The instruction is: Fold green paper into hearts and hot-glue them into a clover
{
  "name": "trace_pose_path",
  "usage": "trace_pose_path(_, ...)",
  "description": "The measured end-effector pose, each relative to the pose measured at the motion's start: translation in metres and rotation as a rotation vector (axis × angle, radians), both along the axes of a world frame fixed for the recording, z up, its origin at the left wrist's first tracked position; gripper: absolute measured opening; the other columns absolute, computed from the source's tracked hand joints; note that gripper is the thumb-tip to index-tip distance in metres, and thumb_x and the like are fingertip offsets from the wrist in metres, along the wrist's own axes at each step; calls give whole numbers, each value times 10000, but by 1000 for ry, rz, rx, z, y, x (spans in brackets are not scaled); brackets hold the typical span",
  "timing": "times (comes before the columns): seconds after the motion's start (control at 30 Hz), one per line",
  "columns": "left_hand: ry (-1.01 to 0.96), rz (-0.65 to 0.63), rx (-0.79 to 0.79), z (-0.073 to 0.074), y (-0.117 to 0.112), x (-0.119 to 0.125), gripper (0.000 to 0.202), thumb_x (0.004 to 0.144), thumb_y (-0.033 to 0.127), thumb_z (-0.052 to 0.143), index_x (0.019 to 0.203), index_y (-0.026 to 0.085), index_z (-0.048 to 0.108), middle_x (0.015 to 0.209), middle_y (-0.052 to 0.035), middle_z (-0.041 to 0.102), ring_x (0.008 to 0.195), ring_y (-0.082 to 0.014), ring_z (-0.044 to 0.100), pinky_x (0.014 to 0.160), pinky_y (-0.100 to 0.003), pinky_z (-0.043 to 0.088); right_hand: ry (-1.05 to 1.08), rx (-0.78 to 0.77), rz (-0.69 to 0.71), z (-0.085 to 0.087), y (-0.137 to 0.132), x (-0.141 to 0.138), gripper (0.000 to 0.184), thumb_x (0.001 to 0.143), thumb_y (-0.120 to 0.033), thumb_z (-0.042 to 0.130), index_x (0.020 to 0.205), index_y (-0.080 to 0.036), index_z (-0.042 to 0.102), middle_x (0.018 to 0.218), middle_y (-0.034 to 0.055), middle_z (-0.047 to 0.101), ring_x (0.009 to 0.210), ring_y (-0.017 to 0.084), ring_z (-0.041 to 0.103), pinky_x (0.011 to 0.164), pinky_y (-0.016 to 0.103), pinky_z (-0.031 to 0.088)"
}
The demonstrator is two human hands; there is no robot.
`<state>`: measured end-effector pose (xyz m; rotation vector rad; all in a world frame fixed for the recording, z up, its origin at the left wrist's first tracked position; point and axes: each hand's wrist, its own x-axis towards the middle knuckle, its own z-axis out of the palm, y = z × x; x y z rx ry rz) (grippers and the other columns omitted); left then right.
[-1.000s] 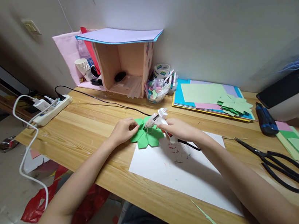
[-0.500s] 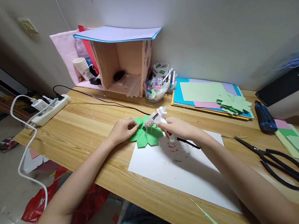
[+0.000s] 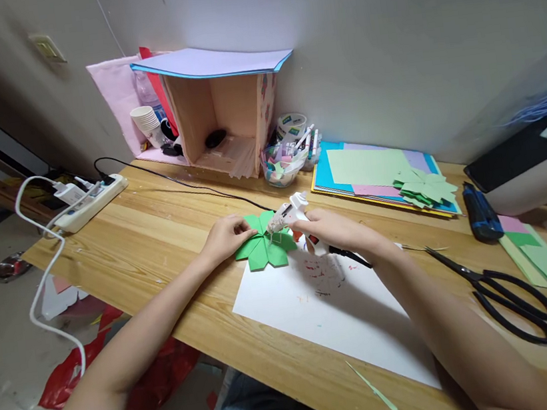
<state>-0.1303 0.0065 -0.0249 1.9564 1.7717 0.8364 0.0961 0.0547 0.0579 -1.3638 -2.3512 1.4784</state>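
A green paper flower (image 3: 265, 256) with several folded petals lies at the far edge of a white sheet (image 3: 319, 320). My left hand (image 3: 227, 238) pinches its left petals between thumb and fingers. In my right hand (image 3: 334, 229) is a white glue gun (image 3: 290, 212), gripped by the handle. Its nozzle points down and left at the flower's centre; whether the tip touches the paper I cannot tell. A black cord runs from the bottom of the handle, under my right wrist. Red marks show on the white sheet below.
Black scissors (image 3: 497, 293), a blue utility knife (image 3: 481, 212) and paper strips (image 3: 545, 256) lie to the right. Behind stand a cardboard box (image 3: 212, 65), a bowl of scraps (image 3: 280, 172) and stacked coloured paper (image 3: 369, 165) bearing pale green flowers (image 3: 425, 186). A power strip (image 3: 92, 205) sits left.
My right hand has shifted slightly to the right and tilted with the glue gun, whose nozzle stays over the flower's centre. My left hand keeps its hold. The whole view has shifted a little.
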Motion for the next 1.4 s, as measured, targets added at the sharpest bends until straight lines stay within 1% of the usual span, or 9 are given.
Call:
trace_pose_path(0.23, 40, 26, 10, -3, 2, 4, 213, 702, 379, 635, 676, 169, 612, 687, -9, 576, 599, -119, 506, 552, -236, 387, 92, -44, -31, 13, 5, 11, 330, 790, -438, 448, 733, -144, 587, 548, 18, 566, 466, 109, 490, 466, 223, 369)
trace_pose_path(0.3, 68, 29, 75, 0, 1, 3, 234, 688, 381, 649, 792, 172, 633, 814, -41, 589, 714, -153, 544, 636, -264, 430, 104, -8, -40, 16, 8, 14, 331, 795, -419, 439, 709, -143, 599, 529, 20, 560, 473, 111, 484, 479, 225, 372)
trace_pose_path(0.4, 94, -2, 151, 2, 2, 1, 436, 675, 373, 664, 1064, 188, 590, 1049, -86, 580, 955, -217, 537, 818, -334, 434, 110, 26, -86, 22, 10, 17, 337, 786, -409, 446, 646, -143, 598, 517, 32, 559, 477, 116, 469, 481, 234, 371)
trace_pose_path(0.47, 75, -30, 138, 3, 3, -1, 473, 710, 351, 635, 1150, 196, 551, 1083, -87, 591, 978, -220, 539, 853, -353, 427, 95, 26, -129, 25, 10, 18, 342, 780, -409, 451, 601, -147, 579, 510, 36, 558, 462, 114, 451, 477, 240, 367)
trace_pose_path(0.8, -185, 54, 32, 2, 6, -14, 269, 753, 297, 572, 970, 147, 626, 809, -42, 624, 652, -124, 566, 605, -248, 459, 91, 86, -205, 28, 12, 24, 347, 759, -442, 473, 583, -150, 538, 551, 31, 573, 491, 116, 462, 504, 247, 358)
trace_pose_path(1.0, -381, 92, 8, -3, 9, -15, 284, 763, 337, 554, 952, 129, 595, 814, -52, 615, 749, -144, 590, 670, -263, 482, 125, 33, -223, 28, 13, 22, 326, 765, -415, 476, 612, -139, 559, 504, 25, 552, 439, 103, 439, 473, 241, 348)
trace_pose_path(1.17, -120, 94, 53, -8, 13, -10, 323, 743, 381, 584, 989, 172, 602, 932, -68, 567, 888, -186, 544, 782, -328, 453, 155, 30, -237, 26, 16, 21, 333, 769, -423, 478, 668, -128, 595, 520, 34, 568, 449, 112, 469, 471, 243, 352)
trace_pose_path(1.27, 28, 125, 45, -11, 19, -10, 311, 685, 407, 641, 889, 174, 614, 888, -63, 537, 889, -210, 505, 779, -351, 435, 159, 36, -229, 26, 16, 22, 336, 772, -418, 475, 671, -125, 604, 503, 31, 561, 445, 112, 463, 470, 242, 349)
trace_pose_path(1.4, -118, 36, -40, -10, 32, -16, 268, 712, 415, 600, 784, 161, 551, 783, -24, 552, 733, -157, 514, 653, -282, 425, 179, 40, -212, 25, 18, 23, 346, 776, -413, 465, 657, -120, 606, 497, 33, 567, 443, 109, 458, 472, 237, 349)
